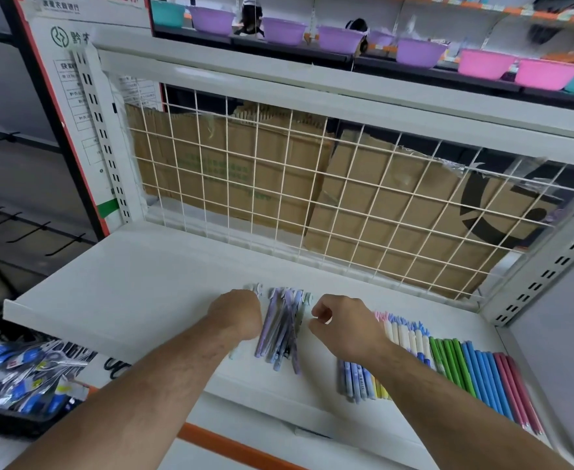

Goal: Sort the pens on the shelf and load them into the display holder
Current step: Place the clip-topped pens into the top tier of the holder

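Some pens (pixel 282 327) hidden under left hand (pixel 236 313), right hand (pixel 343 329).

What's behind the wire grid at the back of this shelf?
Brown cardboard sheets stand behind the wire grid, one with a black printed mark. Whatever lies behind the cardboard is hidden.
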`<state>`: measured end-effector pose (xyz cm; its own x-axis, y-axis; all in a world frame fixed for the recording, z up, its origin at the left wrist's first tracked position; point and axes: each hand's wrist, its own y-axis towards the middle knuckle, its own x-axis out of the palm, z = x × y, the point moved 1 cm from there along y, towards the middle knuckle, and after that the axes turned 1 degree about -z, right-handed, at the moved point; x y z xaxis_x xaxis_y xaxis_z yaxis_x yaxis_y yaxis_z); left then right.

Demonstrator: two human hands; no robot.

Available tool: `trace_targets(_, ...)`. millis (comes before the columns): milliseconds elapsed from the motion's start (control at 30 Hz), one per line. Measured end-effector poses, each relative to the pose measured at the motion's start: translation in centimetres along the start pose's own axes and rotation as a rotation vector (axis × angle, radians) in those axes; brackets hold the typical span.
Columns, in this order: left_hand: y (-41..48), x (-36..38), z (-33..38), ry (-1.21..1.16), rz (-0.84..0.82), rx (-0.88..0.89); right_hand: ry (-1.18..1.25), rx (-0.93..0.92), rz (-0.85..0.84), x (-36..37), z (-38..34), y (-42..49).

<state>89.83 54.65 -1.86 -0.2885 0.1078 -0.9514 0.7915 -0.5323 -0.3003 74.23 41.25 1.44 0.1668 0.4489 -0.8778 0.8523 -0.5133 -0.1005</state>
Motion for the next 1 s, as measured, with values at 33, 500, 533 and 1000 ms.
trace_targets(33,-0.1,-0.1,-0.2,-0.009,0.003,-0.009,0.004,-0.001,-0.002,0.0,0.0,-0.1)
trace_targets(500,-3.1,-3.8,3.5,-0.878,0.051,0.209,0.305,0.016,0.112,-2.5,-0.6,-2.3)
trace_targets(533,-3.7,-3.9,4.3,-0.92,0.04,0.249,0.348,0.025,0.14,-2.9,-0.6,-2.5)
trace_targets(1000,-8.5,-3.3,16.8,-1.135,-0.092,0.653,0.67,0.155,0.439,-10.2,6.3,-8.4)
